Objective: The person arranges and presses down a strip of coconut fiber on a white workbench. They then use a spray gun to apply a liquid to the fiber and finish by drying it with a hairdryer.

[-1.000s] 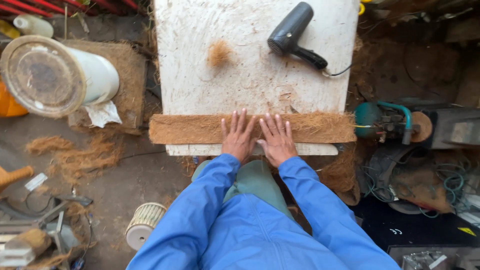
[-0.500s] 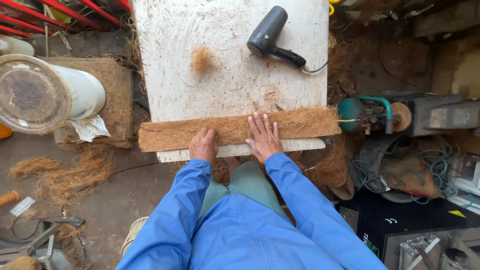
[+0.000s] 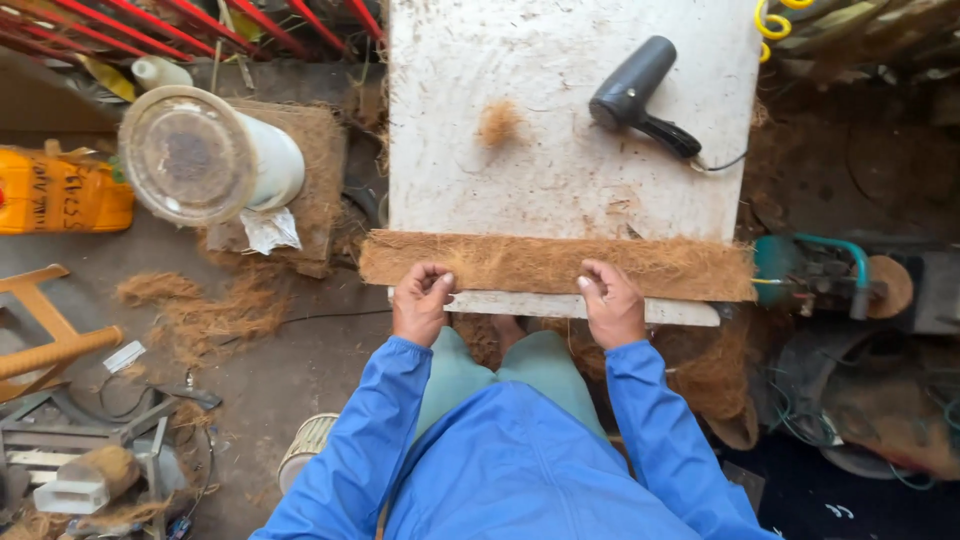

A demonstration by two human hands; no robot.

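A long brown coir fibre strip (image 3: 530, 262) lies across the near edge of a white board (image 3: 560, 120). My left hand (image 3: 420, 302) pinches the strip's near edge left of the middle, fingers curled on it. Further right, my right hand (image 3: 610, 302) grips the same near edge. Both blue sleeves reach up from the bottom of the view. On the board lie a small tuft of fibre (image 3: 498, 122) and a black hair dryer (image 3: 640, 95) with its cord.
A white plastic bucket (image 3: 205, 160) lies on a coir mat at left, beside an orange container (image 3: 60, 190). Loose fibre (image 3: 200, 310) litters the floor. A wooden stool (image 3: 45, 320) and tools stand at far left; a teal machine (image 3: 830, 275) sits right.
Both hands went from lying flat on top of the strip near its middle to spread apart and curled on its near edge. The view shifted.
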